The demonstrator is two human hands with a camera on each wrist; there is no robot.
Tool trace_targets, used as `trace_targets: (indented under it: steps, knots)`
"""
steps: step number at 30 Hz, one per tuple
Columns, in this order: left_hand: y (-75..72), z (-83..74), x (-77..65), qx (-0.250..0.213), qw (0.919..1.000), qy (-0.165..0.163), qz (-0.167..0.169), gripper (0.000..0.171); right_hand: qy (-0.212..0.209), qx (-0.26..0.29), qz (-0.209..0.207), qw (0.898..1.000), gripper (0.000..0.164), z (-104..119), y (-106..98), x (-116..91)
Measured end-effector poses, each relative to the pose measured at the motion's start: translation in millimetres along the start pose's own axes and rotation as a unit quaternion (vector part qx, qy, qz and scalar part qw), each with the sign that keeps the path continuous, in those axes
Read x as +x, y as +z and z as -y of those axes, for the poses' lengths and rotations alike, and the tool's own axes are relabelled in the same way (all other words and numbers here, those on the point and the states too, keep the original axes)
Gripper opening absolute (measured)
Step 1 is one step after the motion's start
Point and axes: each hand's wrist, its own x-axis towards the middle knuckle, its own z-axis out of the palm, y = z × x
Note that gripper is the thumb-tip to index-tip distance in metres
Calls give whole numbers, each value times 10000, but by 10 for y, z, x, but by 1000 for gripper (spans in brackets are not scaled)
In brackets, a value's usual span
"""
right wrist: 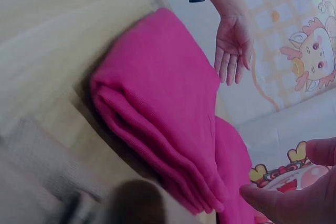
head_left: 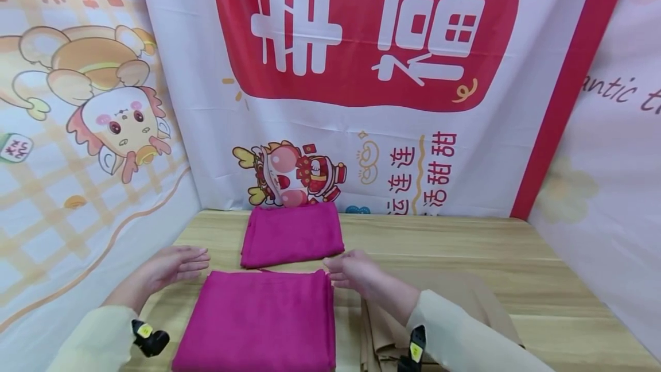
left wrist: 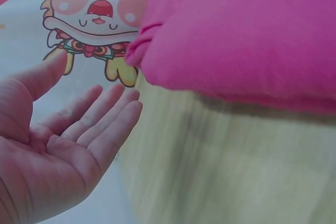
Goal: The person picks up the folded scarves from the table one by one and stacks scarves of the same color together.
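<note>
A folded magenta cloth lies on the table in front of the person, its stacked layers showing along one side in the right wrist view. Behind it is a smaller folded magenta cloth. The left hand hovers off the front cloth's far left corner, fingers extended; in the left wrist view, its palm is bare, apart from the magenta fabric. At the far right corner is the right hand, fingers fairly straight, holding nothing visible. Whether its fingertips touch the cloth I cannot tell.
A brown folded cloth lies on the wooden table beneath the right forearm. Printed fabric hangs close up to the table's back edge and both sides. Each wrist wears a small black camera.
</note>
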Motion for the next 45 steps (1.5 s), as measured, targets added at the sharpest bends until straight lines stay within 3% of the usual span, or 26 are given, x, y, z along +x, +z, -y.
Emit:
trace_targets:
  steps: [11, 18, 23, 26, 30, 38, 45]
  knots:
    - [120, -239, 163, -17, 9990, 234, -388, 64, 72, -264, -896, 9956, 50, 252, -96, 437]
    - [221, -303, 353, 210, 9977, 301, -576, 65, 232, -349, -1360, 9898, 51, 315, -118, 692]
    - [352, -359, 508, 451, 9954, 304, -787, 61, 260, -560, -2057, 9767, 35, 247, -103, 867]
    - [426, -378, 600, 601, 9911, 407, -1113, 56, 176, -721, -2577, 9634, 26, 190, -101, 992]
    - [534, -405, 710, 674, 9852, 574, -1466, 48, 166, -895, -2905, 9525, 20, 109, -157, 1161]
    - [643, -375, 863, 954, 9731, 368, -2065, 41, 349, -856, -2978, 9501, 23, -11, -233, 1386]
    - [647, -244, 1030, 1362, 9656, 177, -2206, 39, 487, -817, -2976, 9499, 36, -81, -281, 1452]
